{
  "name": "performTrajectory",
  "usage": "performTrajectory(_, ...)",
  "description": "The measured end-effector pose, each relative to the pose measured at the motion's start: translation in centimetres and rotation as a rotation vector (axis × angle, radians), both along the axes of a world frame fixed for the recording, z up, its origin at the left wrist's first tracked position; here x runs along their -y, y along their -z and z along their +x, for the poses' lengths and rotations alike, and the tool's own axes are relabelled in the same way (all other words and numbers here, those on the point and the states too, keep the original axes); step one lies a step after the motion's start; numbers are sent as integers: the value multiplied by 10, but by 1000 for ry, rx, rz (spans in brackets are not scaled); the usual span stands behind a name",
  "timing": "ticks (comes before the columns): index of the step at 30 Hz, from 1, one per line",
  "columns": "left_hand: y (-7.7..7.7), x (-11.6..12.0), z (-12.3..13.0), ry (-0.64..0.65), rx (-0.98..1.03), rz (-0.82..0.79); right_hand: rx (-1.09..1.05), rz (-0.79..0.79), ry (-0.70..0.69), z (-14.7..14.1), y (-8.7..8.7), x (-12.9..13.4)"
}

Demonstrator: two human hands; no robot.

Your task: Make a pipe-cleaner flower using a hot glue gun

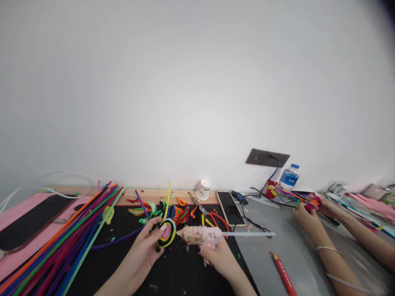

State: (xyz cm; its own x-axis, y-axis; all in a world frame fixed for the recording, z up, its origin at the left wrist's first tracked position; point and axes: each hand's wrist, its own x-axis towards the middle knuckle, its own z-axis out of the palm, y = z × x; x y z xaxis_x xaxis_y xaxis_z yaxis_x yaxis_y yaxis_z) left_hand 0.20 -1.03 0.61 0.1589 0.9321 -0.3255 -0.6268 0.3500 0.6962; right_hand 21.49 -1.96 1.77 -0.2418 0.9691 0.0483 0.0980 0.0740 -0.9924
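My left hand (147,244) pinches a small coil of pipe cleaners (167,232), with rings of yellow, light blue, black and pink. A yellow stem (168,197) rises above the coil. In my right hand (219,257) is a pale pink glue gun (200,236), its nozzle pointing left, close to the coil's right edge. I cannot tell whether the tip touches it. A long translucent glue stick (249,234) sticks out of the gun's back, and a small red light glows on its side. Behind my hands lie curled pipe cleaner pieces (182,213) in several colours.
Long pipe cleaners (77,230) are heaped at left. Pliers (200,207) with red handles, a phone (231,209) and a white cup (203,190) stand or lie behind. A red utility knife (282,273) lies at right. A co-worker's hands (308,213) work beyond, near a water bottle (288,181).
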Motion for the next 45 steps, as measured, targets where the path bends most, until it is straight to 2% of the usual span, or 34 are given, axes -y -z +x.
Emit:
performTrajectory(5,-3,0,0,-24,-15,-16,5,1,-69,-3,-8,3)
performTrajectory(15,2,-3,1,-44,27,-2,28,14,-169,-7,-10,5)
performTrajectory(21,1,-1,0,-22,10,-5,-2,39,-114,-8,-15,5)
performTrajectory(32,0,-1,1,-11,17,12,-7,37,23,-5,-8,3)
performTrajectory(38,0,-2,2,-29,19,-1,0,36,-21,-6,-8,4)
performTrajectory(45,1,-3,1,-57,40,-5,35,89,-127,-11,-22,7)
